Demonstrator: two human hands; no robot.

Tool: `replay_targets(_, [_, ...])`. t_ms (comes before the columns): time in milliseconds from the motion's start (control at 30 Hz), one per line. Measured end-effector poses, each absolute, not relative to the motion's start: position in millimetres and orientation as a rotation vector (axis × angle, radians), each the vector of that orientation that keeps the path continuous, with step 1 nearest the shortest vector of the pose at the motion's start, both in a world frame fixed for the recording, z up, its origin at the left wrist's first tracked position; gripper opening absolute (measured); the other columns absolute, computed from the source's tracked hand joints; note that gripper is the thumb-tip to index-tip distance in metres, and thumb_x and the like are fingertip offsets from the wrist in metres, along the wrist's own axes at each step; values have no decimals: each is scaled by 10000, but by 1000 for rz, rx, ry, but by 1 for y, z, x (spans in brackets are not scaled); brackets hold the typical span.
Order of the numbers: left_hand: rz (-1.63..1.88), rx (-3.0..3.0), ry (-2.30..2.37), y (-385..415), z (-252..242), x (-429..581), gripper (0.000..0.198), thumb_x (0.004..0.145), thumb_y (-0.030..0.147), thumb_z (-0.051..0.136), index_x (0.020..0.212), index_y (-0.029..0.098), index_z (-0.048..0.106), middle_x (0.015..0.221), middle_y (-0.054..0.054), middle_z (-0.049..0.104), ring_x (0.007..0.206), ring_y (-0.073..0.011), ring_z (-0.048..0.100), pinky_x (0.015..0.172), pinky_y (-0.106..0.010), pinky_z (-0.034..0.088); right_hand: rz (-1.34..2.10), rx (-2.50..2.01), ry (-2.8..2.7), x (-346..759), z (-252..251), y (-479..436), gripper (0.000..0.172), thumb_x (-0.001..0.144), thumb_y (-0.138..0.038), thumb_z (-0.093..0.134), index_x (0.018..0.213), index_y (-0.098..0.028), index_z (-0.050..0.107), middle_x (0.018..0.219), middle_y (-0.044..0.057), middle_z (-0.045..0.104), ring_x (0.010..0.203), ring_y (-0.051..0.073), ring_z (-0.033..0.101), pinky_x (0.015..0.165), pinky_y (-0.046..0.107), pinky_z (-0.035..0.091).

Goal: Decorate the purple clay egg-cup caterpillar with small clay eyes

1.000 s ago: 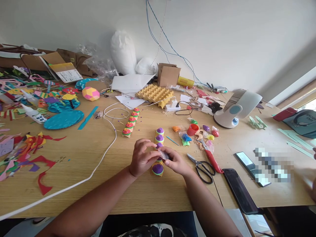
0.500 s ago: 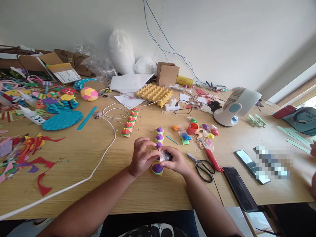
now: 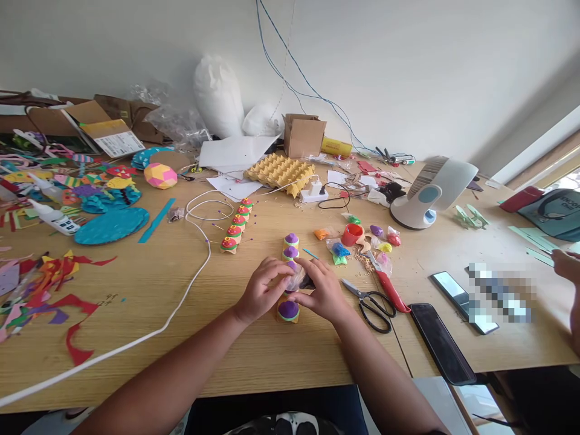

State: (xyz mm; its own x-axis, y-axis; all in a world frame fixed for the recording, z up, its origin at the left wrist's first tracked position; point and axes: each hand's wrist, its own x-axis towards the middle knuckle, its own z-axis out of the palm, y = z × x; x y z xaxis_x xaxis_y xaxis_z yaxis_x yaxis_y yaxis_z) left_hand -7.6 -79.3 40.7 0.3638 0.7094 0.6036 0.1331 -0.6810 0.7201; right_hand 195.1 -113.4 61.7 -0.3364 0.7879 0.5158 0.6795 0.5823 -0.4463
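A small clear plastic bag (image 3: 296,278) with something dark in it is held between my hands. My left hand (image 3: 259,290) has its thumb and fingertips closed on the bag's left edge. From the other side, my right hand (image 3: 324,291) grips the bag with fingers and thumb bent round it. Just beneath lies an egg-carton strip (image 3: 289,311) whose cups are topped with purple mounds and pale green rims; my hands and the bag hide its middle. Farther left stands a second strip (image 3: 234,231) with red and green cups, yellow details and thin pins sticking out.
Scissors (image 3: 375,307), a red-handled knife (image 3: 390,291) and a phone (image 3: 441,343) lie right of my hands. Beyond them are bagged coloured clay (image 3: 341,251), a red cup (image 3: 352,234) and a white fan (image 3: 428,196). A white cable (image 3: 181,297) crosses the left side. Another person's hand (image 3: 566,266) is at far right.
My right hand's fingers have lifted and spread more over the bag, while the left fingers have drawn in lower. The other person's hand has come farther into view at the right.
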Motion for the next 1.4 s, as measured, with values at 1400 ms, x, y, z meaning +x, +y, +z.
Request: replay_targets(1400, [1490,2345,775,-83,42,-3,85,964,254,649,906,244,710,1100,-63,559,1127,-228,514,1016,-423,449,196,-1245,-1970,174,57,-121,415,1012,-508,517,707,-226,523,679,30,611,653,170,536,663,328,380])
